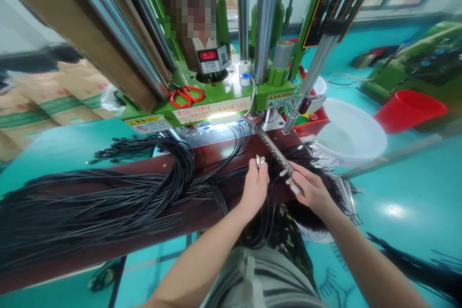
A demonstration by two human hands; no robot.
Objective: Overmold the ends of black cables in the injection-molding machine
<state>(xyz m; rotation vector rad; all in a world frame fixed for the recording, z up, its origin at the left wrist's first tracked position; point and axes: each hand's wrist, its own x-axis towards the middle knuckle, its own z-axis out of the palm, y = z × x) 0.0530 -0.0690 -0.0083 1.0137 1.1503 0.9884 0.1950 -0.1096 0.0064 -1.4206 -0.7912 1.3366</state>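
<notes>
My left hand is closed, its fingertips pinching small silvery metal connectors. Just to the right, my right hand grips the near end of a long slotted metal bar. That bar slants away towards the lit work area of the green press, and pale pieces show along its near end. Black cables lie in a thick bundle on the brown tabletop to the left of my hands. Several cables run up into the lit area under the press. Whether the connectors join to cables is hard to see.
The green press stands right ahead with steel columns, and red-handled scissors rest on it. A red bin, a white basin and a red bucket are at right. Sacks stand at left; a person is behind the press.
</notes>
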